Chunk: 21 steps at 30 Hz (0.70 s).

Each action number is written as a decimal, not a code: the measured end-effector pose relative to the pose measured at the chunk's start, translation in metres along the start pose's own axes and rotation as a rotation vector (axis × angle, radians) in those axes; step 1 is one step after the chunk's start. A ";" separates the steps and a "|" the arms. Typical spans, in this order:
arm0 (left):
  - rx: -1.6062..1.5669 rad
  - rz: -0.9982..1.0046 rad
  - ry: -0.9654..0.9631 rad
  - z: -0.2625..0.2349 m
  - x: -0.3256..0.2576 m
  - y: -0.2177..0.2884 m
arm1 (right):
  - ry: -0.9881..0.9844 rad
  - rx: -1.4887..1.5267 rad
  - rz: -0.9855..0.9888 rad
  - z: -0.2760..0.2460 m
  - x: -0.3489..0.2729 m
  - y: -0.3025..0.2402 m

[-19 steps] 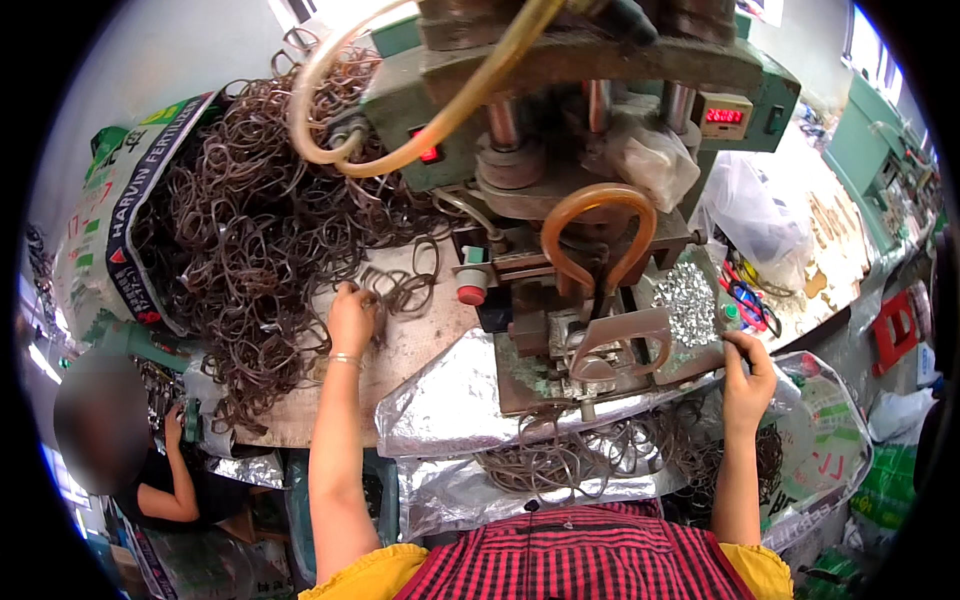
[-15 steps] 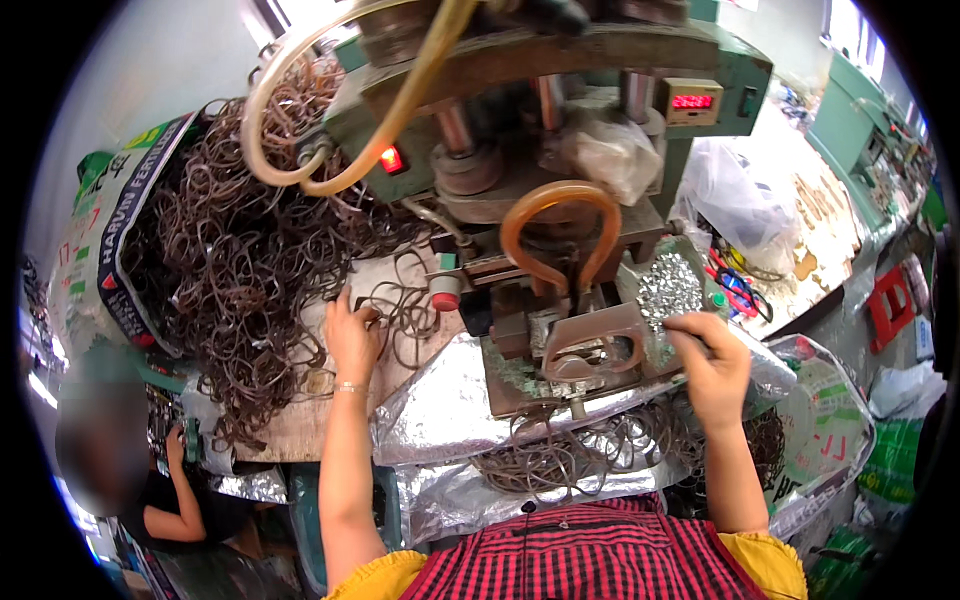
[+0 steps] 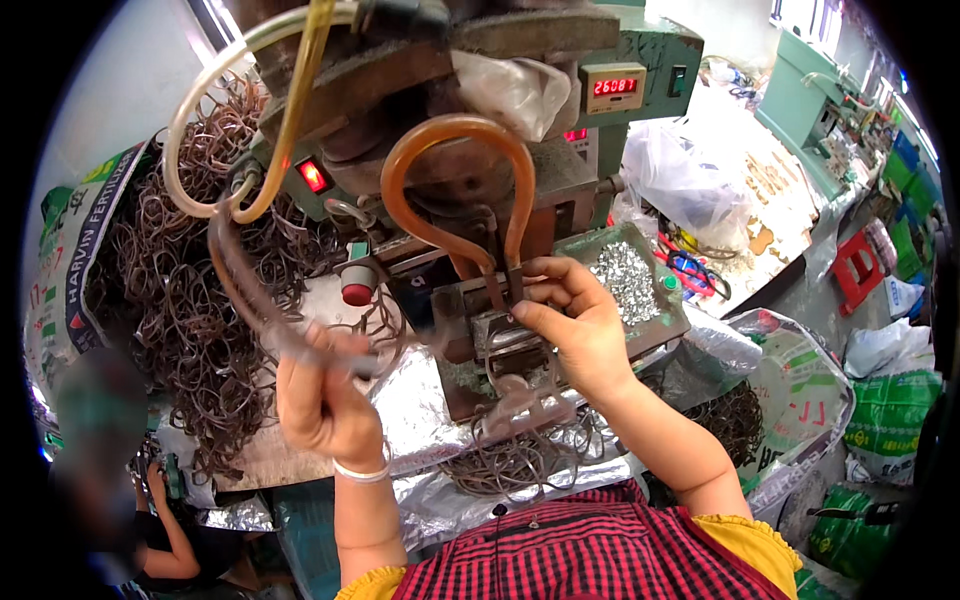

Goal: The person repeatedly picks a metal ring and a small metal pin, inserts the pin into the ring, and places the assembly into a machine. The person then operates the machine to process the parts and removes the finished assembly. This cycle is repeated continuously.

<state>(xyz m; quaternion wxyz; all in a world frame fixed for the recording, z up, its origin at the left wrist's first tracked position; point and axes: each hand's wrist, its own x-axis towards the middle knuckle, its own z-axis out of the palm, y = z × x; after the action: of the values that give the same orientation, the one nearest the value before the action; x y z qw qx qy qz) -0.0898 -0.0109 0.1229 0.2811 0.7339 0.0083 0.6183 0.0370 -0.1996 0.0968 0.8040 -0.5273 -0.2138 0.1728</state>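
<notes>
My left hand [image 3: 325, 405] is closed on a long brown loop strip [image 3: 245, 285], which is smeared by motion and arcs up to the left. My right hand [image 3: 575, 325] is at the working head of a green press [image 3: 640, 40], thumb and forefinger nearly together beside the lower ends of an orange hose loop [image 3: 460, 125]. Whether a small part lies between those fingertips is hidden. In front of the press block, a blurred brown loop [image 3: 520, 385] hangs or falls above several similar loops [image 3: 510, 460] on foil.
A big heap of brown loops [image 3: 190, 330] spills from a sack at left. Small silvery pieces [image 3: 625, 280] fill a tray right of the press. A red button [image 3: 358, 293] stands left of it. Another person [image 3: 160, 540] works at lower left; a sack [image 3: 800, 400] stands right.
My left hand has lifted a strip from the heap's edge. My right hand has moved left from the silvery pieces to the press head. The brown loop at the press has dropped lower. The view has shifted.
</notes>
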 end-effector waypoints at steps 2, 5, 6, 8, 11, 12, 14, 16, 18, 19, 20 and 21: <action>-0.019 0.120 0.011 0.019 0.015 -0.003 | 0.011 0.053 0.023 0.012 -0.003 -0.003; -0.007 0.083 0.035 0.013 0.001 -0.005 | 0.035 0.048 0.052 0.019 -0.022 -0.022; -0.102 0.088 -0.052 0.004 -0.009 -0.004 | -0.002 0.033 0.013 0.015 -0.029 -0.026; 0.052 0.202 -0.243 0.005 -0.009 0.019 | -0.126 -0.151 -0.053 -0.001 -0.029 -0.032; 0.068 0.247 -0.401 0.020 -0.024 0.033 | 0.042 -1.126 -0.304 -0.055 -0.004 -0.010; 0.032 0.273 -0.411 0.028 -0.025 0.036 | 0.197 -1.493 -0.206 -0.072 -0.004 0.006; 0.047 0.360 -0.454 0.043 -0.024 0.031 | 0.322 -1.606 -0.181 -0.100 -0.004 0.024; 0.034 0.393 -0.443 0.049 -0.031 0.024 | 0.366 -1.527 -0.287 -0.111 -0.006 0.041; 0.011 0.394 -0.420 0.051 -0.036 0.019 | 0.374 -1.490 -0.409 -0.117 -0.003 0.049; 0.001 0.391 -0.408 0.051 -0.038 0.018 | 0.370 -1.469 -0.424 -0.118 0.000 0.047; 0.002 0.388 -0.417 0.052 -0.039 0.019 | 0.364 -1.447 -0.439 -0.119 0.004 0.043; 0.004 0.384 -0.425 0.053 -0.039 0.021 | 0.374 -1.380 -0.443 -0.121 0.007 0.039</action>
<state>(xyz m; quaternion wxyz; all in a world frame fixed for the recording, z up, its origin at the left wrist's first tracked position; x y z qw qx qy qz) -0.0580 -0.0635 0.0923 0.1530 0.8357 -0.1889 0.4925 0.1046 -0.2748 0.0193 0.3293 -0.8771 -0.2345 -0.2593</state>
